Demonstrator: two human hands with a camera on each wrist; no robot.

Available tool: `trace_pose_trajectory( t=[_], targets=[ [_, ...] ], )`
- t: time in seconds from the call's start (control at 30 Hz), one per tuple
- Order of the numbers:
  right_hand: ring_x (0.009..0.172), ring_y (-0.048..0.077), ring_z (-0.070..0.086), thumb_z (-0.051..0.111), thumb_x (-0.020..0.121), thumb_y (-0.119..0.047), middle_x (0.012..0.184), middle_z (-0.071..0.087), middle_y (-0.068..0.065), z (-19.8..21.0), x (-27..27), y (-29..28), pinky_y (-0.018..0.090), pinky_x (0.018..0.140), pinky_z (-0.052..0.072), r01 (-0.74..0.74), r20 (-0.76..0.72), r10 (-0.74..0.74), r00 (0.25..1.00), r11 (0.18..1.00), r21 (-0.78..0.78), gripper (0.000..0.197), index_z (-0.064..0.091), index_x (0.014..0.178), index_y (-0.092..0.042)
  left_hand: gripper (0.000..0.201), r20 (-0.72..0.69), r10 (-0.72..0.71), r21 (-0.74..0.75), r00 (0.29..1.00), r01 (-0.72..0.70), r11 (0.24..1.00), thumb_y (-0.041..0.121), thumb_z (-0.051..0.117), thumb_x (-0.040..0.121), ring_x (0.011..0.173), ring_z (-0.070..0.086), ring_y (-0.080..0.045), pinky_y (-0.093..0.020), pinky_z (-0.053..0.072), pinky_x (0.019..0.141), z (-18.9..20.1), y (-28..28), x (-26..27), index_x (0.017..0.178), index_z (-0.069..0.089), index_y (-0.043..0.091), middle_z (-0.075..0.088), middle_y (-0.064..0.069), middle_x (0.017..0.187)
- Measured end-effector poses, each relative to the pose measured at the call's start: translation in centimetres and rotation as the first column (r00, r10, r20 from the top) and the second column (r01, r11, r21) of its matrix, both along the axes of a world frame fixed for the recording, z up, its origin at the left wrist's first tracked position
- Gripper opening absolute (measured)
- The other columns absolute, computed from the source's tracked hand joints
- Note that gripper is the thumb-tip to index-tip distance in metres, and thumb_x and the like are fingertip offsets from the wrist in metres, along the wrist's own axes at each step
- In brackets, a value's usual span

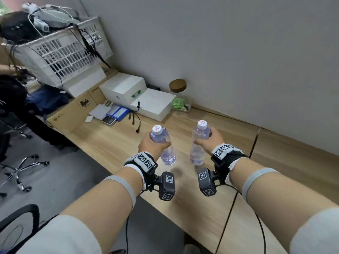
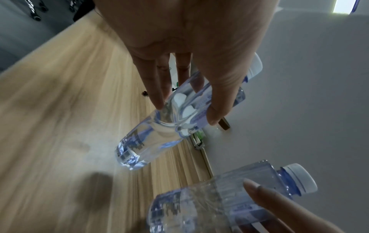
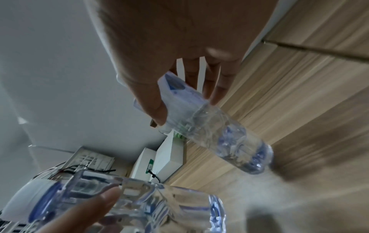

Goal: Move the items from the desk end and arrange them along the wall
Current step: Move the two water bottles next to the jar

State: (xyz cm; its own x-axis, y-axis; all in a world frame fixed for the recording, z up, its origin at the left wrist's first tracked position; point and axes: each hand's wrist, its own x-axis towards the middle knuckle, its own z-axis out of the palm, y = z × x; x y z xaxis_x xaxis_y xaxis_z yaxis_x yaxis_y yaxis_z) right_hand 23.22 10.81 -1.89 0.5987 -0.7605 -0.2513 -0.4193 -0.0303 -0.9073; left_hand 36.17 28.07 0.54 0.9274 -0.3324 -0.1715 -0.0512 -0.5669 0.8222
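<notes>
Two clear plastic water bottles with white caps hang above the light wooden desk (image 1: 113, 143). Left hand (image 1: 149, 143) wraps its fingers round the left bottle (image 1: 163, 145); right hand (image 1: 209, 142) clasps the right bottle (image 1: 199, 142).

Two clear water bottles are counted above the table (image 1: 201, 208): one (image 1: 166, 147) on the laundry-basket side, one (image 1: 199, 142) on the side away from it, each with one white cap. Two hands are seen, the left hand (image 1: 152, 143) and the right hand (image 1: 211, 142), one bottle in each grip. One white laundry basket (image 1: 62, 52) is counted. Below it, two white boxes (image 1: 126, 88) (image 1: 156, 105), two cardboard boxes (image 1: 73, 110) (image 1: 95, 93), one cork-lidded jar (image 1: 178, 96) and two blue power banks (image 1: 119, 111) can be made out.
</notes>
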Motion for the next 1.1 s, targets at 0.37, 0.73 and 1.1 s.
trace_pose_trajectory(
  t=[0.37, 0.73, 1.1],
  targets=[
    [0.095, 0.021, 0.062, 0.075, 0.070, -0.024, 0.103, 0.065, -0.005, -1.3, 6.2, -5.6, 0.033, 0.084, 0.051, 0.221, -0.129, -0.221, 0.967, 0.975, -0.013, 0.051, 0.056, 0.117, -0.029, 0.050, -0.052, -0.209, 0.047, 0.976, 0.212, 0.976, 0.030, 0.087, 0.070, 0.087, 0.059, -0.017, -0.023, 0.040, 0.078, -2.7, -11.1, 8.6, 0.112, 0.064, 0.020, 0.065, 0.005, 0.098],
    [0.073, 0.008, 0.057, 0.072, 0.079, -0.016, 0.092, 0.060, -0.008, -0.8, 12.8, -11.6, 0.013, 0.051, 0.039, 0.436, -0.163, -0.438, 0.884, 0.899, -0.049, 0.044, 0.055, 0.118, -0.026, 0.053, -0.057, -0.511, 0.023, 0.858, 0.513, 0.858, 0.028, 0.080, 0.078, 0.091, 0.056, -0.016, -0.023, 0.038, 0.080, -4.3, -23.0, 16.1, 0.125, 0.057, 0.018, 0.065, 0.002, 0.109],
    [0.096, 0.021, 0.064, 0.075, 0.075, -0.029, 0.108, 0.066, -0.001, -2.3, 19.3, -16.8, 0.032, 0.089, 0.051, 0.473, -0.157, -0.491, 0.857, 0.870, -0.139, 0.062, 0.049, 0.132, -0.028, 0.052, -0.070, -0.607, -0.022, 0.792, 0.607, 0.794, 0.025, 0.070, 0.085, 0.093, 0.058, -0.022, -0.028, 0.042, 0.079, -4.9, -29.6, 20.9, 0.131, 0.047, 0.019, 0.065, -0.004, 0.115]
  ],
)
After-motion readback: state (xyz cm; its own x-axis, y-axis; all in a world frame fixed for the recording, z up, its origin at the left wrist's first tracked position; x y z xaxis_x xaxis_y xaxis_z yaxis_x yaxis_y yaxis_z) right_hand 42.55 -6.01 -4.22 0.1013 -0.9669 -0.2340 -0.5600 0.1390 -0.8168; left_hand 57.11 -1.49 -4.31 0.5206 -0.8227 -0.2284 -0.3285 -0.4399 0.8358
